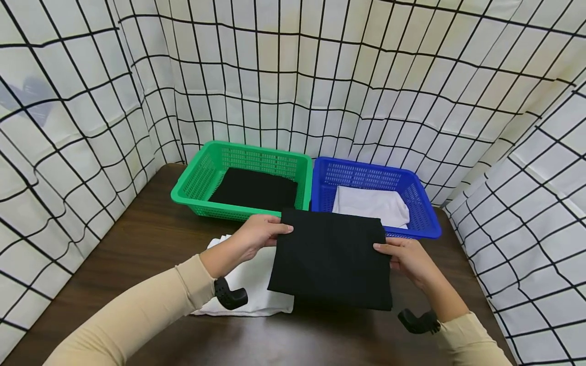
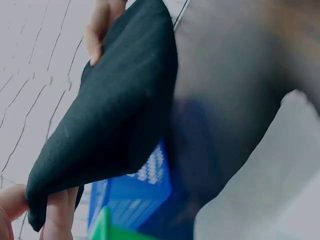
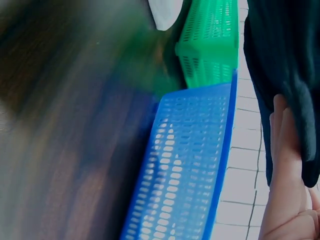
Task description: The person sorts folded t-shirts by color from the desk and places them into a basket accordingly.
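Observation:
A folded black cloth (image 1: 331, 259) hangs between both hands, raised over the table in front of the baskets. My left hand (image 1: 263, 234) pinches its upper left edge, thumb on top and fingers beneath, as the left wrist view also shows. At the right edge my right hand (image 1: 407, 256) grips the cloth the same way; in the right wrist view its fingers (image 3: 285, 145) lie under the fabric. Below and left of the black cloth, a white cloth (image 1: 247, 292) lies flat on the table, partly covered by it in the head view.
At the back left stands a green basket (image 1: 183, 195) holding folded black cloth (image 1: 256, 188). Beside it is a blue basket (image 1: 430, 221) with folded white cloth (image 1: 371, 203) inside. White grid-patterned curtains (image 1: 329, 76) enclose the brown table (image 1: 151, 213) at the back and sides.

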The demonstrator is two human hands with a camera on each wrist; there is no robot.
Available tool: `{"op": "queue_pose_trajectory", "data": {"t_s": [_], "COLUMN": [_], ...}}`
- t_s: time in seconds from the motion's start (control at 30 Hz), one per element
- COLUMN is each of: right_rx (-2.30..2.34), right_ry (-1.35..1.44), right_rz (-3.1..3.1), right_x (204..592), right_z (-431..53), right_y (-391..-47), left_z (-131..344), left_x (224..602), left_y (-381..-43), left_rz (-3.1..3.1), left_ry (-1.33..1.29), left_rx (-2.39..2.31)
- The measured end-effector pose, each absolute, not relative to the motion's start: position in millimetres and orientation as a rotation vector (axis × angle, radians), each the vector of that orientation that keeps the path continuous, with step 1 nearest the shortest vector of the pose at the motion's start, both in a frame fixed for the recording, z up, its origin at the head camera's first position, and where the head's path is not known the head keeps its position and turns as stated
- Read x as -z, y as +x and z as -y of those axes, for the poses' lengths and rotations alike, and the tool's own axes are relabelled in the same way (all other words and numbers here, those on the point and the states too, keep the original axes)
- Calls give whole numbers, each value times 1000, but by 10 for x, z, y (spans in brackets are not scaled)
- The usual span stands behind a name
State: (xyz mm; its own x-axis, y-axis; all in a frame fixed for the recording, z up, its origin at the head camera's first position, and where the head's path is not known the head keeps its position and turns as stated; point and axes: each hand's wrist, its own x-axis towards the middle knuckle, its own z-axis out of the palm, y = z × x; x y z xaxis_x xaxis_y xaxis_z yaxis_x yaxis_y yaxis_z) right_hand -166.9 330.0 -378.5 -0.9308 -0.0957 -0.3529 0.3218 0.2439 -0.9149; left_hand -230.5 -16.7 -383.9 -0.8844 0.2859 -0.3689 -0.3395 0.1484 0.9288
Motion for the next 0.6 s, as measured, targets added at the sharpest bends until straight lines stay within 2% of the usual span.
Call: {"op": "queue_pose_trajectory", "data": {"t_s": [0.6], "right_rx": [1722], "right_ry": [224], "right_rz": [-2207], "right_x": [3586], "right_z": [-3072], "right_y": [-2022], "left_z": [352], "left_x": [3589], "left_y": [-2616], "left_rz": [-2026], "left_ry": [-135], "left_rx": [-1781]}}
